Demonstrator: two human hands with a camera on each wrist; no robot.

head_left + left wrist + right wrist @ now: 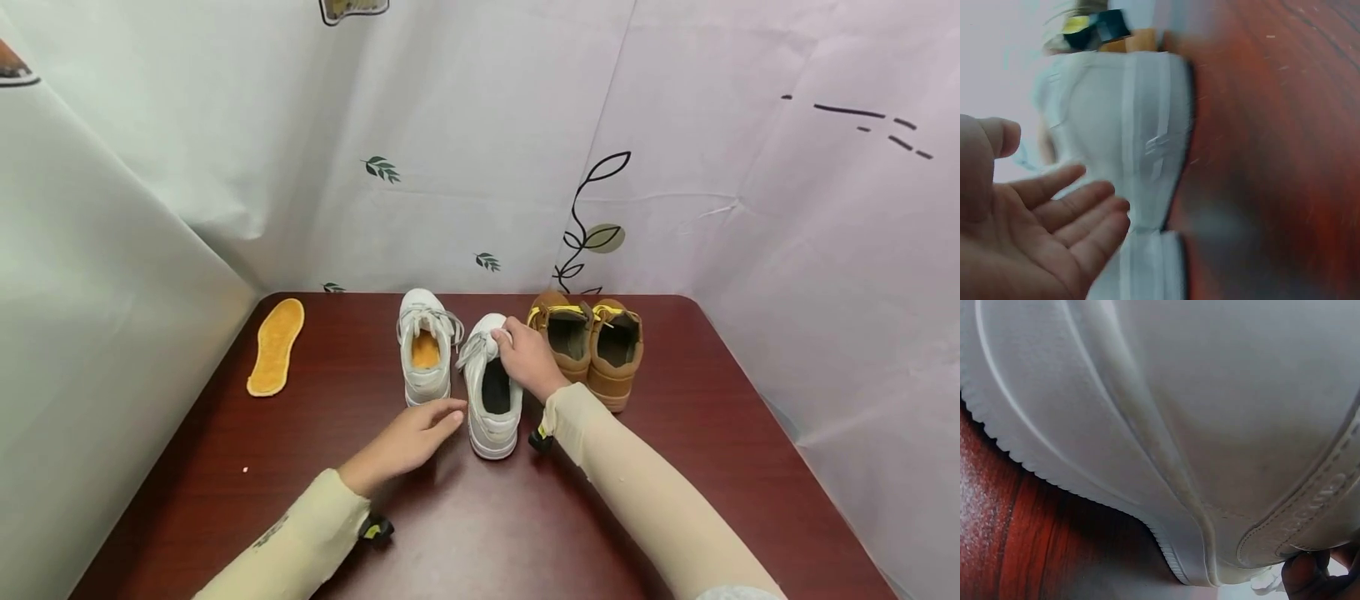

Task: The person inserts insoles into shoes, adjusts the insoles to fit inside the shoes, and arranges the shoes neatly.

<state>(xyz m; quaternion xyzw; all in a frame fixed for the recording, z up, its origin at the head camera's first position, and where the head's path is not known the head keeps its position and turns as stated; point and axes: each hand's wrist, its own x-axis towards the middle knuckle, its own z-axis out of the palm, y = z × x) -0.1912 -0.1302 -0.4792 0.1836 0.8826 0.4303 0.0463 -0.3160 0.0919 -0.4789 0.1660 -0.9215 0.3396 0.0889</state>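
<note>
Risk: I am pinching the tongue of the right-hand white shoe (491, 392) with my right hand (527, 358); the shoe, standing mid-bench (675, 500), could be tipping against its neighbour. My left hand (408, 437) is hovering flat and loose beside its heel. I am counting: white shoes, two; brown shoes (592, 346), two; loose insole (275, 347), one.

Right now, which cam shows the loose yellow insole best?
Head view. The yellow insole lies whole and unobstructed on the table at far left, apart from the shoes. The left wrist view shows only a blurred white shoe and the left hand; the right wrist view is filled by a white shoe's side. Neither shows the insole.
</note>
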